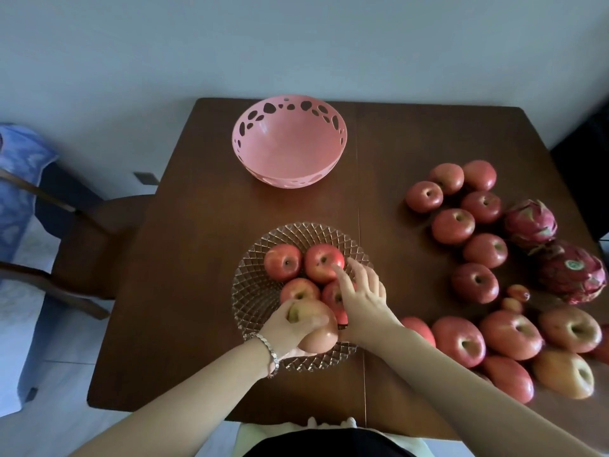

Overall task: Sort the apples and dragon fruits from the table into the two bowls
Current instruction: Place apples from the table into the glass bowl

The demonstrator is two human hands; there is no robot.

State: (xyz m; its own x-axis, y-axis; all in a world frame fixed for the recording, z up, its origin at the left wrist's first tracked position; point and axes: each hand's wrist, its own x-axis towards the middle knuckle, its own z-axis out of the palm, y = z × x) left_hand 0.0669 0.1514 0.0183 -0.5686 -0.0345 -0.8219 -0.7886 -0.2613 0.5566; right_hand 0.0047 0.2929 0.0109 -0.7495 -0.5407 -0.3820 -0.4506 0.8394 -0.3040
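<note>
Hands: left (290,328) grips smooth round apple (318,328) over faceted glass bowl (250,291).

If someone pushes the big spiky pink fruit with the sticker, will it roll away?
Probably not far. The stickered dragon fruit has leafy scales that should catch on the table, and it looks oval, so it would likely wobble. It also seems bulky, so probably heavy to lift.

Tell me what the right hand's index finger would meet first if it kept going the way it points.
The right hand points up-left over the glass bowl. Its index fingertip already seems to touch or nearly touch the far-right apple in the bowl, so that apple comes first; depth is unclear.
</note>
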